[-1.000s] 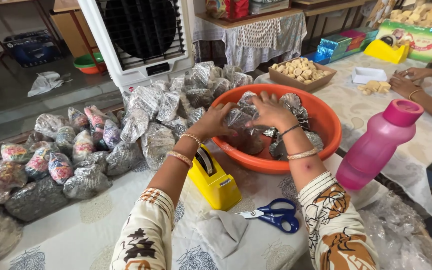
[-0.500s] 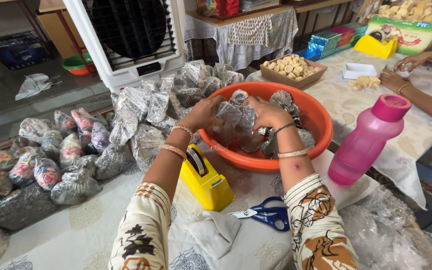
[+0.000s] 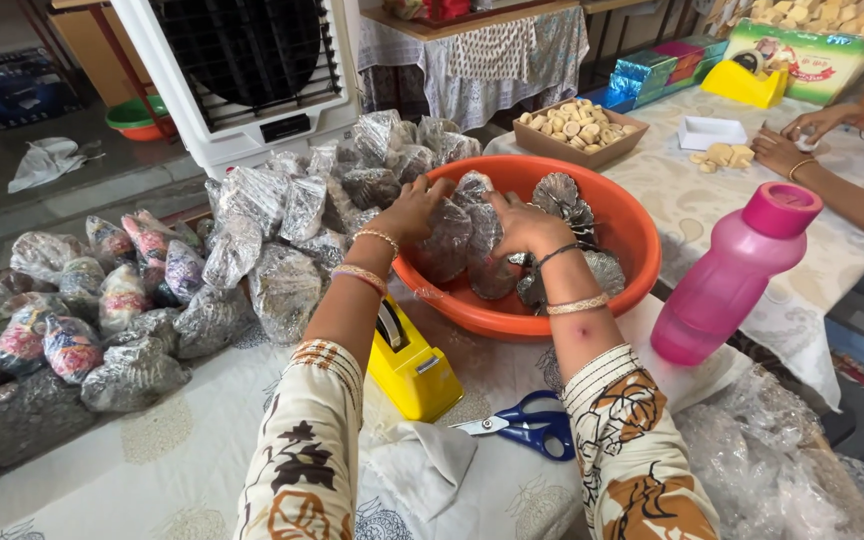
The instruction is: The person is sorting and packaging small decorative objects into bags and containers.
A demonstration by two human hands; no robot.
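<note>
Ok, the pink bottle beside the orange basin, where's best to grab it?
Grip the pink bottle around its mid-body, coming from the right hand's side. It stands upright but leaning, its body slimmer than the wide cap, and the orange basin crowds its left.

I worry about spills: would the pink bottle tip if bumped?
Probably fairly easily: the pink bottle is tall and narrow and stands near the table's corner. Its smooth, round body would likely roll once down. The cap looks closed, so leaking seems unlikely.

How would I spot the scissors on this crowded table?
Start at the big orange basin where both hands work. Come toward the person, past the yellow tape dispenser. The scissors lie flat beside it on the cloth, the only thing with blue handles.
</note>
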